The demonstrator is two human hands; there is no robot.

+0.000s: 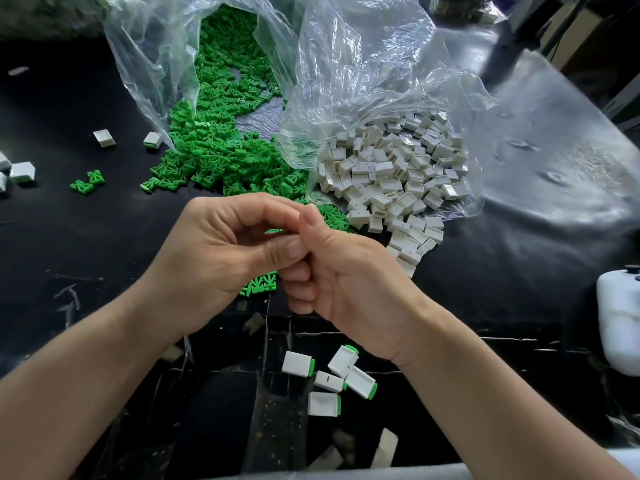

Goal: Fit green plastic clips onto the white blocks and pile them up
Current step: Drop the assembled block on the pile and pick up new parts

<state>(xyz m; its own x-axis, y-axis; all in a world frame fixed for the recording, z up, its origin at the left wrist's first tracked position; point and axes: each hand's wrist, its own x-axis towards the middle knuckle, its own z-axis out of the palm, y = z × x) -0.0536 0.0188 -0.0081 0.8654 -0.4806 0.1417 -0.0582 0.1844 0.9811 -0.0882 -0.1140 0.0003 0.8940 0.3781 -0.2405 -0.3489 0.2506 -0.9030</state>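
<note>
- Head view: the left hand (221,251) and the right hand (346,271) meet above the black table (86,237), their fingers curled and pressed against each other.
- What they pinch is hidden between the fingers, so I cannot tell it.
- The green clips (214,157) spill from a clear plastic bag (145,71) behind the hands; some lie under the hands.
- The white blocks (391,174) lie in a heap on a second clear bag (381,64), to the right of the clips.
- 5 finished blocks with green ends (329,381) lie close together, near the right wrist.
</note>
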